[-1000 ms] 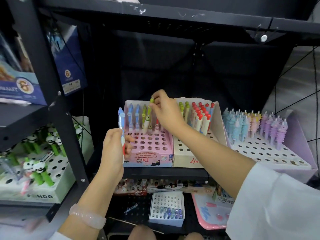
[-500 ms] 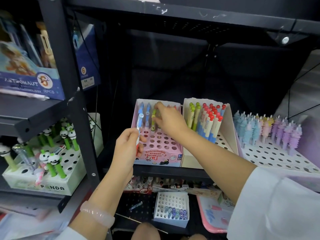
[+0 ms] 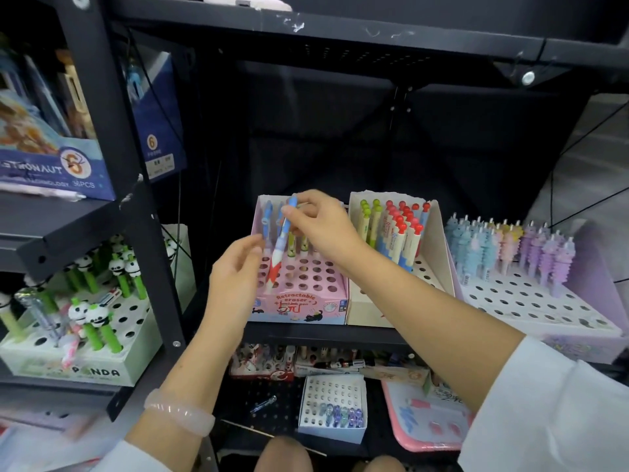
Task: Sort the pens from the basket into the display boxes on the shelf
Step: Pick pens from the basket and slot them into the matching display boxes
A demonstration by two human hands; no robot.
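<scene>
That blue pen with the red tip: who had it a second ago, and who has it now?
The blue pen has passed from the left hand to the right hand, which now pinches its upper end over the pink display box. The left hand has let go and is open beside it. The right hand left the green pen it was seating. The boxes and other pens stayed put.

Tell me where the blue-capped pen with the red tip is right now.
The blue-capped pen is centre-left in the head view, pinched near its top by the right hand above the pink display box, its red tip beside the open left hand.
</scene>
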